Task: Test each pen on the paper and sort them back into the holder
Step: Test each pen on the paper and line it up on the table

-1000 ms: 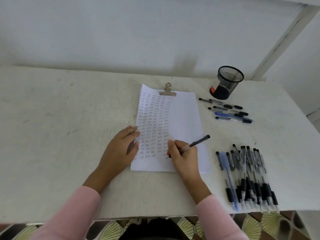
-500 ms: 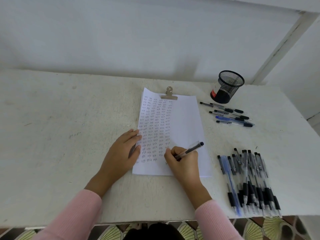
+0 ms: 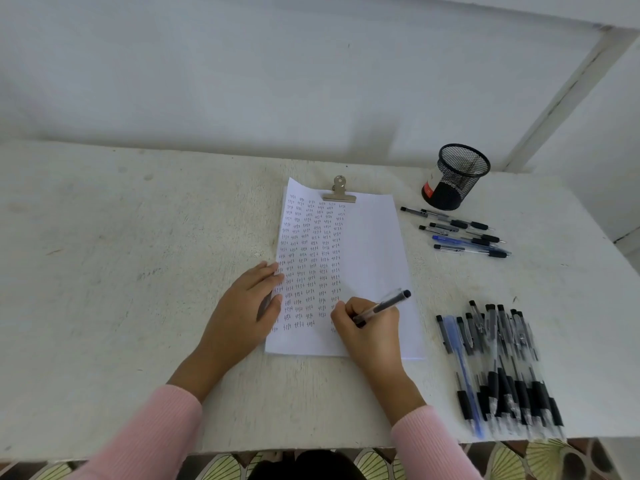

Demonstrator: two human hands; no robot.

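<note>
A white sheet of paper (image 3: 374, 244) lies on the table under a metal clip (image 3: 339, 192), its left half filled with columns of small handwritten marks. My right hand (image 3: 367, 334) grips a clear black-tipped pen (image 3: 384, 306), its tip down on the paper near the bottom of the written columns. My left hand (image 3: 242, 313) lies flat on the sheet's left edge, fingers apart. A black mesh pen holder (image 3: 457, 174) stands at the back right. Several pens (image 3: 460, 233) lie in a row in front of it. A larger pile of pens (image 3: 498, 368) lies at the front right.
The white table (image 3: 121, 271) stretches wide to the left of the paper. Its front edge (image 3: 277, 448) runs just below my forearms in pink sleeves. A white wall and a slanted white post (image 3: 561, 98) stand behind the holder.
The pen in my right hand has shifted slightly down and left over the paper, its rear end dropping lower. My left hand has stayed on the sheet.
</note>
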